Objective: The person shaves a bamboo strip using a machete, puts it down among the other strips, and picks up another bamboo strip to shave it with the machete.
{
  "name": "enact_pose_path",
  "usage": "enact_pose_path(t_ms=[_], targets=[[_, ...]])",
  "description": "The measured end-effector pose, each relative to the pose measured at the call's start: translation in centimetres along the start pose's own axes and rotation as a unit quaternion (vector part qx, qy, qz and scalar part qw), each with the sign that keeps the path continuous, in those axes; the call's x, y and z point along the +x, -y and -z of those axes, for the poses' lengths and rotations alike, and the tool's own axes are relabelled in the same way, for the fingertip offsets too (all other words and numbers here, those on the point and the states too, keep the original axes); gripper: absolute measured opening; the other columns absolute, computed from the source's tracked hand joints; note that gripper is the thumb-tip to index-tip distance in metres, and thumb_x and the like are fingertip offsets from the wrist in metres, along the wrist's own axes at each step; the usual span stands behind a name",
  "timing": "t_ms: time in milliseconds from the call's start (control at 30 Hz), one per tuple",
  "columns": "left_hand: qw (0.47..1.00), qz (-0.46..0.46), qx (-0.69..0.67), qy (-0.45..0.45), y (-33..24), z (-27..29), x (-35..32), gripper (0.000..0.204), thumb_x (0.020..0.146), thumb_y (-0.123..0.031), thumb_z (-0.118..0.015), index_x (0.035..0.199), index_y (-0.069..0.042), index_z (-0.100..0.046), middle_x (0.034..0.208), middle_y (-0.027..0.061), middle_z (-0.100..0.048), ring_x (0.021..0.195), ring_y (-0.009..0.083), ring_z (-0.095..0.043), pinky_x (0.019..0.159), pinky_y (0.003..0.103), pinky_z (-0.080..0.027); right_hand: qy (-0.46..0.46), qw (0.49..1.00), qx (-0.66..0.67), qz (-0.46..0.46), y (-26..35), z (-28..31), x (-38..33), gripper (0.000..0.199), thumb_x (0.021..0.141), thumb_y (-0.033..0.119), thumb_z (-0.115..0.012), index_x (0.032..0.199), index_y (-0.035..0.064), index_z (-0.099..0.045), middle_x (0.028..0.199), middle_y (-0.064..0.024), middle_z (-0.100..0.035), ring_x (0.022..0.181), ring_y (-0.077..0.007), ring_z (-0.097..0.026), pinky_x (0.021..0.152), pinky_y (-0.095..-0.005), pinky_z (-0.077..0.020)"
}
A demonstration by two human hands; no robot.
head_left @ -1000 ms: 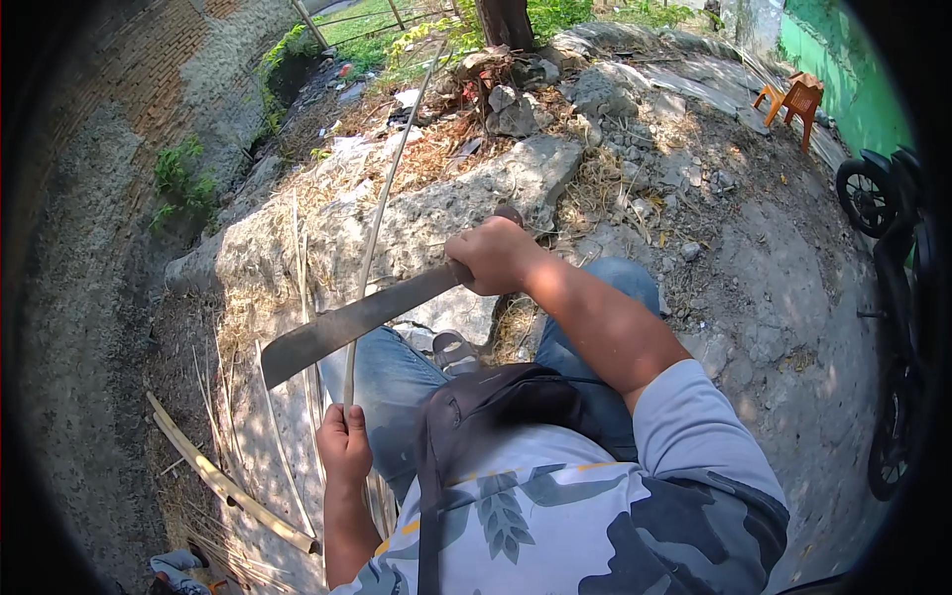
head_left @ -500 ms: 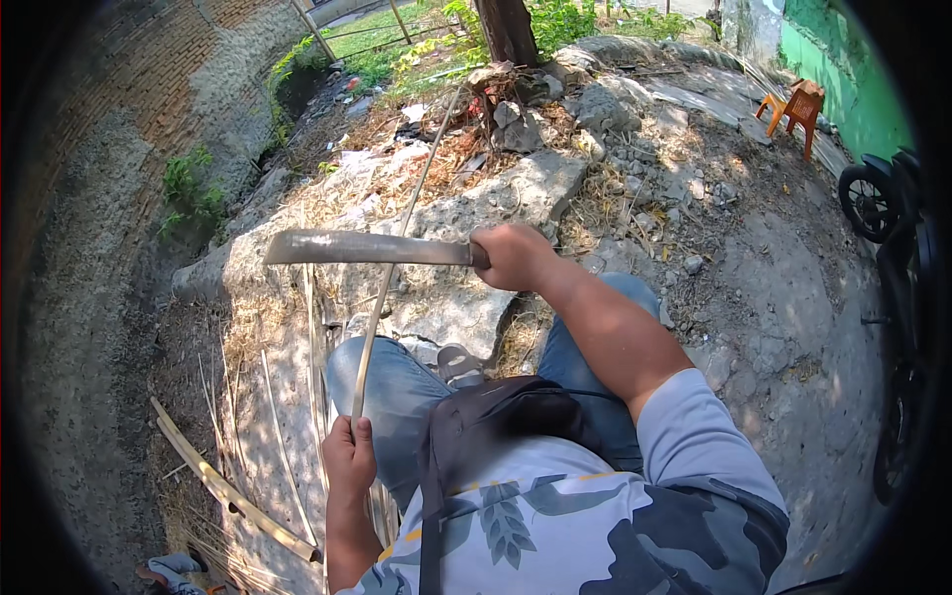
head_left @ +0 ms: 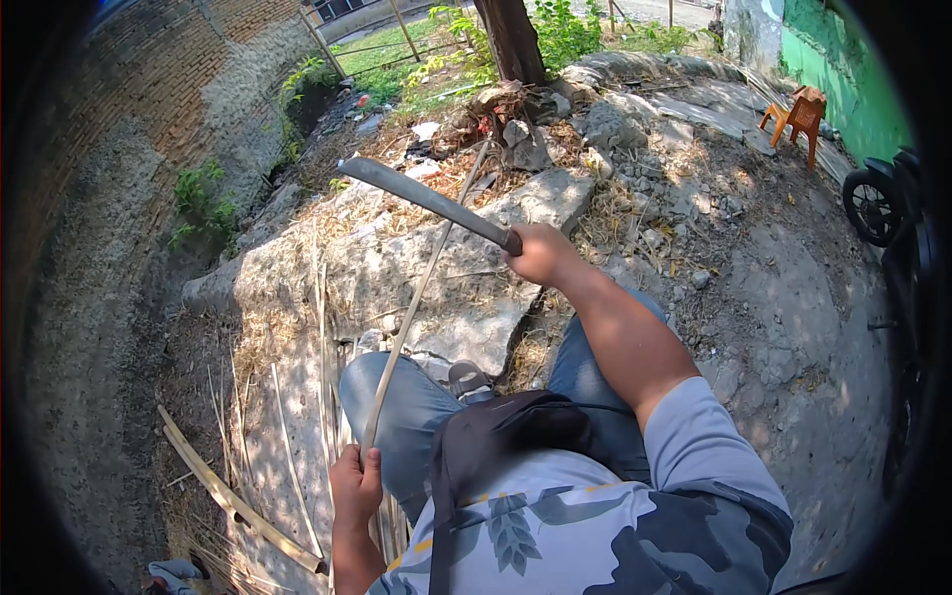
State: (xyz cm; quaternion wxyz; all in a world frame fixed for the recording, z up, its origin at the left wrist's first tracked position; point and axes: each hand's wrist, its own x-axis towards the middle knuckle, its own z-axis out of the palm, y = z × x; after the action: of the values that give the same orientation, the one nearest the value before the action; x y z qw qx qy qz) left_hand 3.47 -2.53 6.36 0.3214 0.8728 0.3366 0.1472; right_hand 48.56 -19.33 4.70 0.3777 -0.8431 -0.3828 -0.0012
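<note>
My right hand [head_left: 541, 255] is closed around the handle of a machete [head_left: 426, 196], whose long blade points to the far left. The blade crosses over a thin bamboo strip [head_left: 409, 315]; I cannot tell whether the two touch. Wrapped around the strip's near end is my left hand [head_left: 355, 484], beside my left knee. From there the strip slants up and away to the right, its far end close to the tree's base.
A split bamboo pole [head_left: 238, 501] and several loose strips [head_left: 288, 436] lie on the ground at left. Ahead are a broken concrete slab [head_left: 476, 317] and a tree trunk [head_left: 511, 45]. Orange plastic chairs [head_left: 801, 119] stand far right, near a motorbike [head_left: 897, 223]. A brick wall [head_left: 149, 69] bounds the left.
The machete has swung from nearly level to a slant, its tip now farther away and to the right. The strip's far end has shifted right. Both hands keep their grip.
</note>
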Motion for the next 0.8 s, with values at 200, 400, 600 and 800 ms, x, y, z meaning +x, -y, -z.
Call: enact_pose_path(t_ms=[200, 400, 600, 800], targets=[[1.000, -0.004, -0.009, -0.015, -0.6, -1.4, 1.7, 0.043, 0.100, -0.041, -0.066, 0.090, 0.001, -0.062, 0.060, 0.0126, -0.058, 0.053, 0.0247, -0.055, 0.055, 0.040, -0.045, 0.085, 0.990, -0.066, 0.092, 3.4, -0.4, -1.7, 0.020, 0.077, 0.022, -0.071, 0.092, 0.0110, -0.066, 0.086, -0.0140, -0.072, 0.085, -0.0374, -0.070, 0.080, -0.0493, -0.0553], [1.000, -0.004, 0.023, -0.004, -0.9, -1.8, 1.8, 0.044, 0.100, -0.043, -0.065, 0.091, 0.000, -0.062, 0.062, 0.0132, -0.060, 0.054, 0.0273, -0.057, 0.056, 0.041, -0.046, 0.198, 0.926, -0.193, 0.256, 6.0, -1.2, -2.5, 0.020, 0.074, 0.019, -0.072, 0.092, 0.0134, -0.066, 0.084, -0.0077, -0.072, 0.084, -0.0319, -0.072, 0.076, -0.0459, -0.0551], [0.999, -0.009, -0.041, -0.012, 0.7, -0.1, -0.1, 0.042, 0.101, -0.038, -0.065, 0.088, 0.002, -0.060, 0.062, 0.0113, -0.058, 0.059, 0.0162, -0.053, 0.056, 0.036, -0.045, 0.166, 0.976, -0.100, 0.096, 2.2, 0.0, -0.4, 0.017, 0.080, 0.023, -0.070, 0.092, 0.0109, -0.068, 0.089, -0.0140, -0.072, 0.089, -0.0358, -0.070, 0.078, -0.0478, -0.0548], [0.999, -0.013, -0.033, -0.017, 0.4, -0.2, 0.7, 0.043, 0.102, -0.037, -0.065, 0.085, 0.001, -0.057, 0.059, 0.0085, -0.051, 0.058, 0.0131, -0.044, 0.054, 0.034, -0.040, -0.007, 1.000, -0.013, 0.008, -0.4, -0.6, -0.1, 0.026, 0.082, 0.029, -0.076, 0.093, 0.0082, -0.066, 0.084, -0.0165, -0.070, 0.085, -0.0410, -0.068, 0.073, -0.0487, -0.0533]])
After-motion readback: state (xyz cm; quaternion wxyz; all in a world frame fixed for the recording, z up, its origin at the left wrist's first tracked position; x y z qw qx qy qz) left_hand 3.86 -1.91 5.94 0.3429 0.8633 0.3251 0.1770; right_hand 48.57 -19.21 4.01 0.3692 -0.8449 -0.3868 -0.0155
